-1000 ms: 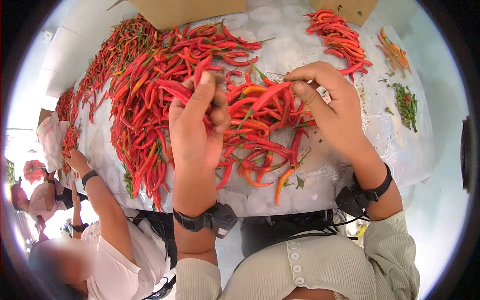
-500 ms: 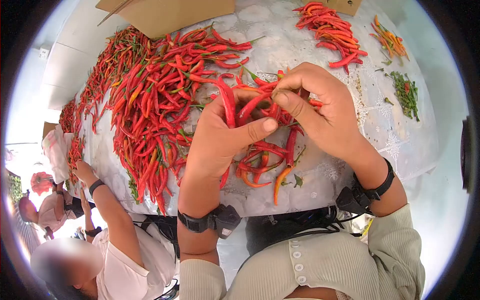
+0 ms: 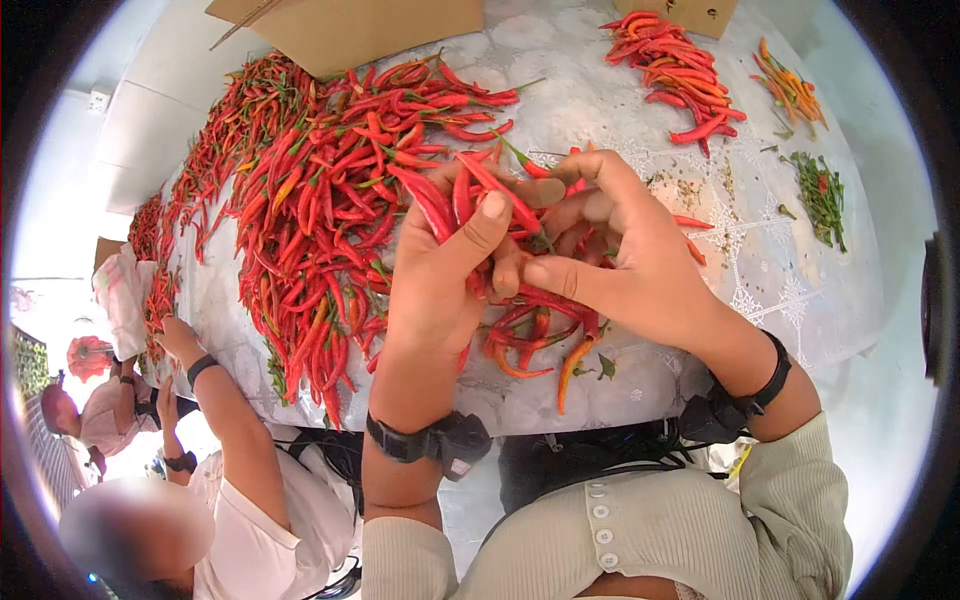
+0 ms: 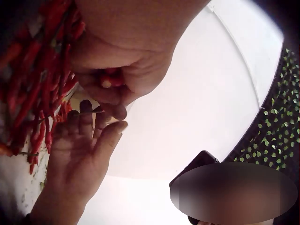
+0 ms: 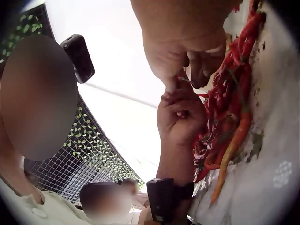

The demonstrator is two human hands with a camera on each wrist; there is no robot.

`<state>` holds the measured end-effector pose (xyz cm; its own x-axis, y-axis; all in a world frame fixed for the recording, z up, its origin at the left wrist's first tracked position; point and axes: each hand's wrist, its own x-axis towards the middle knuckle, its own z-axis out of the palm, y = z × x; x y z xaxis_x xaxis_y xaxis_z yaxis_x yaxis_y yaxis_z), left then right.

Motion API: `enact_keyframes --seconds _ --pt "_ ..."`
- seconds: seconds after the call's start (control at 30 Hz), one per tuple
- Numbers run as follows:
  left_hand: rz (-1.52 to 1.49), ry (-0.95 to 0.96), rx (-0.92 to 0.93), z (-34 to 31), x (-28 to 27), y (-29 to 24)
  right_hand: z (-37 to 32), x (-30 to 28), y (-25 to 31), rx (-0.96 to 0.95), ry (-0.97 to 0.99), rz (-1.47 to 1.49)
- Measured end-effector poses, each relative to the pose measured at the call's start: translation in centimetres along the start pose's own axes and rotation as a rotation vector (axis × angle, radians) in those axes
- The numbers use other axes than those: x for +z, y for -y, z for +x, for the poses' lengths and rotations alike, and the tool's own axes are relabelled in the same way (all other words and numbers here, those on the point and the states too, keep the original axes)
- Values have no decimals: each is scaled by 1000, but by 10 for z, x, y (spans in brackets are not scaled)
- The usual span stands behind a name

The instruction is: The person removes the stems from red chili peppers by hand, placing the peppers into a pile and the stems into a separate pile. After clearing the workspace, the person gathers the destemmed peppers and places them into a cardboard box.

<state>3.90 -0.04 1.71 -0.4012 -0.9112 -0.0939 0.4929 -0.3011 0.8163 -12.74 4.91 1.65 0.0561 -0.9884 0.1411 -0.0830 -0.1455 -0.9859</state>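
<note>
In the head view, my left hand [image 3: 445, 270] holds several red chillies [image 3: 430, 200], their ends sticking up past the thumb. One chilli [image 3: 500, 190] slants across toward the right hand, a green stem end near the fingers. My right hand [image 3: 650, 250] is close against the left one, thumb tip beside the left fingers, its other fingers loosely bent and apart from the thumb. From the left wrist, a red chilli end [image 4: 108, 83] shows inside the left hand [image 4: 126, 61], and a thin dark stem [image 4: 97, 110] lies between the two hands. Whether the right fingers touch it, I cannot tell.
A large heap of red chillies [image 3: 310, 210] covers the table's left side. Cardboard boxes [image 3: 370, 35] stand behind. Toward the right are a red chilli pile [image 3: 680, 75], orange chillies [image 3: 790, 85] and green stems [image 3: 820, 200]. Another person [image 3: 250, 470] works at the left.
Compared with half a second ago, the chillies in the left hand have tilted and spread. The right thumb has moved down and the right fingers have separated from it.
</note>
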Motion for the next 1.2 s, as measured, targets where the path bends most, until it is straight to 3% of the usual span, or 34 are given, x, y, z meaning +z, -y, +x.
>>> enact_keyframes --seconds 0.1,0.23,0.5,0.63,0.83,1.0,1.2 --pt "-26 72 30 -1 -4 2 2 0 -11 19 68 178" --pt "166 -21 134 -4 8 1 3 -2 -10 -3 -30 89" --pt "221 8 124 -3 3 3 -1 0 -6 -210 -105 -142" --pt "244 -33 153 -3 5 6 -1 1 -6 -182 -141 -98" --pt "205 -60 123 -4 7 7 -1 -1 -8 -357 -124 -234" --pt "80 27 63 -2 0 9 0 -2 -11 -483 -118 -346" --pt "27 61 45 -1 -2 10 1 -3 -12 -527 -109 -353"
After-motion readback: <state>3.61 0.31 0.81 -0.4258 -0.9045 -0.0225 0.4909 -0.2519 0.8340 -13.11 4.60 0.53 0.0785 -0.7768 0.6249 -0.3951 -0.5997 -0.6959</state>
